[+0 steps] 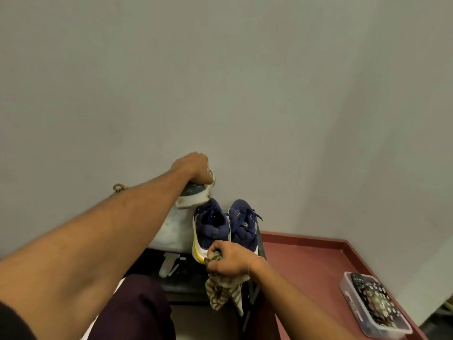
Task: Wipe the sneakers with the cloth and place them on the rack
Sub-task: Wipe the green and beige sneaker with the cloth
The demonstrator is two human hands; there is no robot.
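- The left hand [193,168] gripped a grey sneaker [193,196] from above, with the fingers curled round its end. The sneaker was at the back edge of the rack [181,285], near the wall, over a white object [171,229]. I could not tell whether it rested there.
- The right hand [230,261] held the cloth [220,293] bunched in closed fingers, at the heel of the left one of two navy sneakers [212,224]. These stood side by side on top of the rack, toes to the wall.
- The sneakers looked light, with a stiff sole and a soft upper. I judge the heel or the collar the best place to hold.
- The cloth was limp, and one part hung below the front edge. It should be kept bunched for wiping.
- A box [375,305] stood well apart on the right.
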